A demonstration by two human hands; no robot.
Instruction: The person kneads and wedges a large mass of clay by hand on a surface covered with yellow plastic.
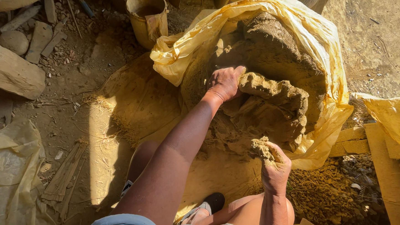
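- A big mound of damp clay (270,63) sits in an opened yellow plastic sheet (314,33) on the dirt ground (71,87); everything below is placed relative to this mound.
- The left hand (225,84) lies flat against the mound's near left face, its fingers (238,71) pressed together and pointing up along the clay, touching a thick rolled slab of clay (276,91) that is peeling off the front.
- The right hand (274,164) is just in front of the mound's near edge, fingers curled tight around a small lump of clay (261,148) that sticks up out of the fist.
- Loose torn clay lies at the mound's foot, between the two hands.
- A yellow bucket (147,17) with a rag hung over its rim stands behind the mound to the left, just beside the sheet's folded edge.
- A thick wooden log (8,70) and a round stone (14,41) lie well to the left of the mound, among scraps of wood.
- Another crumpled plastic sheet (7,182) lies far left and nearer the person than the mound.
- Wooden planks (385,162) lie to the right of the mound, with crumbly earth (327,192) beside them.
- The person's bare knee and a dark sandal (211,203) show below the mound, near the right forearm.
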